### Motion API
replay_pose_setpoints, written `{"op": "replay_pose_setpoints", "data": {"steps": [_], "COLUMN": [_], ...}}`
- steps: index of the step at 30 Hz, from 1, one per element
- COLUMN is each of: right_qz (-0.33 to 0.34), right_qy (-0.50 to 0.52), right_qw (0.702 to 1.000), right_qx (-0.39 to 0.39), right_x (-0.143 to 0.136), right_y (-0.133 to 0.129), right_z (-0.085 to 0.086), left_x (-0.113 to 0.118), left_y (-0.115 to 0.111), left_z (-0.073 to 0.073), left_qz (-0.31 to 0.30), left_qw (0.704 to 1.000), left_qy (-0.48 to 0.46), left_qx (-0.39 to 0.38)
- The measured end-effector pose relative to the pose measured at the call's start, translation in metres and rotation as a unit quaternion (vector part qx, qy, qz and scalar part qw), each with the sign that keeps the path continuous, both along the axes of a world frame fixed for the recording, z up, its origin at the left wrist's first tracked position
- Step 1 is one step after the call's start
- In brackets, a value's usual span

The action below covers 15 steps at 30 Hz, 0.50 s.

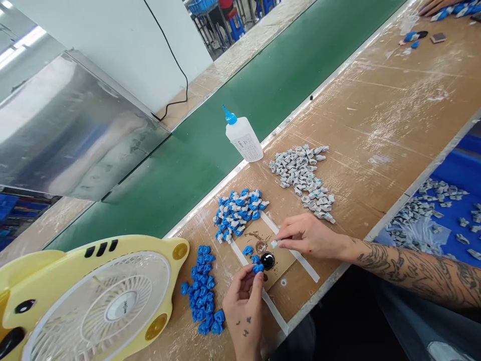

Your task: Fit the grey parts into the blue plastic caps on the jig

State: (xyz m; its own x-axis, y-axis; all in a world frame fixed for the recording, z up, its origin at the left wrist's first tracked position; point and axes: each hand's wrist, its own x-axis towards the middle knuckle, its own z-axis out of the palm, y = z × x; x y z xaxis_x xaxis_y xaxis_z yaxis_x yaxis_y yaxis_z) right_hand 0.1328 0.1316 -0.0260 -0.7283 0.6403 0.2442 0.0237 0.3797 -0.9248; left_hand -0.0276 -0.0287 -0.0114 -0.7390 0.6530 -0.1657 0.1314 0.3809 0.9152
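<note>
My left hand (246,301) pinches a small blue piece (258,268) at the near edge of a round black pot of dark liquid (267,260). Between the thumb and fingers of my right hand (306,235) is a small grey-white piece (274,244), just right of the pot. The pot stands on a brown cardboard sheet (286,258) bordered by white tape strips. Another blue piece (247,250) lies on the sheet. Behind it is a pile of joined blue and grey pieces (238,213); loose blue pieces (203,291) lie to the left, and grey pieces (300,173) behind right.
A yellow fan (169,281) fills the lower left. A white bottle with a blue nozzle (244,139) stands by the green belt (210,150). Blue bins of grey pieces (464,200) sit below the table's right edge. Another person's hand (432,6) is at the top right.
</note>
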Motion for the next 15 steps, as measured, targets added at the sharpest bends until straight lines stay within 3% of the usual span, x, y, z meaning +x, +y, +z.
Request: {"op": "replay_pose_setpoints", "data": {"steps": [3, 5, 10, 15], "right_qz": [-0.02, -0.032, -0.026, 0.045], "right_qy": [0.044, 0.074, 0.086, 0.042], "right_qw": [0.995, 0.992, 0.995, 0.998], "right_qx": [-0.082, -0.096, -0.04, 0.021], "right_x": [-0.009, -0.015, -0.024, -0.026], "right_y": [-0.017, -0.028, -0.042, -0.034], "right_z": [0.002, 0.003, 0.001, 0.002], "left_x": [0.004, 0.009, 0.016, 0.009], "left_y": [0.004, 0.007, 0.011, 0.005], "left_z": [0.001, 0.001, -0.002, -0.003], "left_qz": [0.059, 0.082, 0.073, 0.06], "left_qw": [0.993, 0.983, 0.973, 0.974], "left_qy": [-0.094, -0.14, -0.183, -0.189], "left_qx": [0.043, 0.086, 0.119, 0.107]}}
